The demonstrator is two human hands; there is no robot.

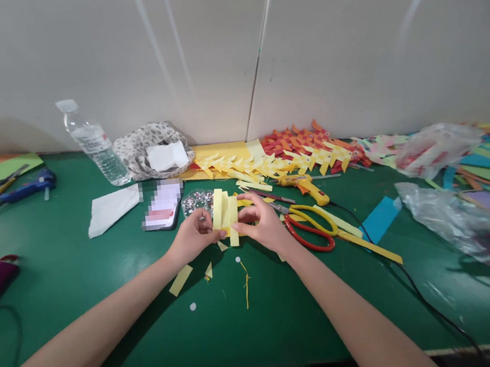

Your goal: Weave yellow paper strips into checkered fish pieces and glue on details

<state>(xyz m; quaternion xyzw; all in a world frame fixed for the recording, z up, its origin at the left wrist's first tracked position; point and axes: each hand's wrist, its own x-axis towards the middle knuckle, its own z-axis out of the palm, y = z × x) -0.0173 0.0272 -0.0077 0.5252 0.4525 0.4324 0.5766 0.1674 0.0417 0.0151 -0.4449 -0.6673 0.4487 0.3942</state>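
Several pale yellow paper strips [225, 210], interlaced with a deeper yellow one, are held up between my two hands above the green table. My left hand [193, 235] pinches the lower left edge of the strips. From the other side, my right hand [263, 223] has its thumb and fingers closed on the right part. A clear tray of googly eyes [197, 202] lies just behind my left hand. Scissors with yellow and red handles [313, 227] rest right of my right hand. Paper scraps [180, 280] and a thin yellow strand [246, 285] lie in front.
A yellow glue gun [305, 186] with a black cord lies behind the scissors. Woven yellow paper pieces [234, 166] and red ones [295, 141] line the wall. A water bottle [96, 143], phone [163, 205] and blue glue gun [30, 185] stand or lie left; plastic bags [438, 148] lie right.
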